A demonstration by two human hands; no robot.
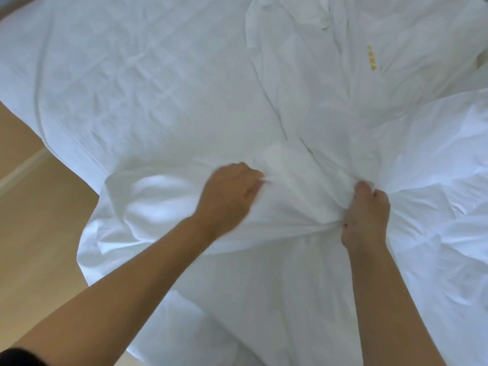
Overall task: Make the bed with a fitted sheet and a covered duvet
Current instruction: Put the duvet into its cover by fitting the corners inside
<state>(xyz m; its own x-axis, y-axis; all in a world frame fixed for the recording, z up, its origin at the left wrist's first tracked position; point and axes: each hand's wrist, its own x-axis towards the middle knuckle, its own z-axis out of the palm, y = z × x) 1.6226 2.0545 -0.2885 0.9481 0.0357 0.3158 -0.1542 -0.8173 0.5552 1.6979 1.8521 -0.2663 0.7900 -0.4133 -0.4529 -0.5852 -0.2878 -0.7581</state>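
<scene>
A white duvet cover [311,83] with small yellow embroidery lies crumpled across the bed. The bed's quilted white surface [132,75] shows on the left. My left hand [229,196] is blurred, its fingers curled into a fold of white cloth near the bed's near edge. My right hand [367,212] grips a gathered bunch of the same cloth, with creases radiating out from it. A puffy white duvet [435,167] bulges at the right. White cloth [111,233] hangs off the near edge toward the floor.
Light wooden floor [39,220] runs along the left side of the bed. A dark sleeve edge [15,357] shows at the bottom left corner.
</scene>
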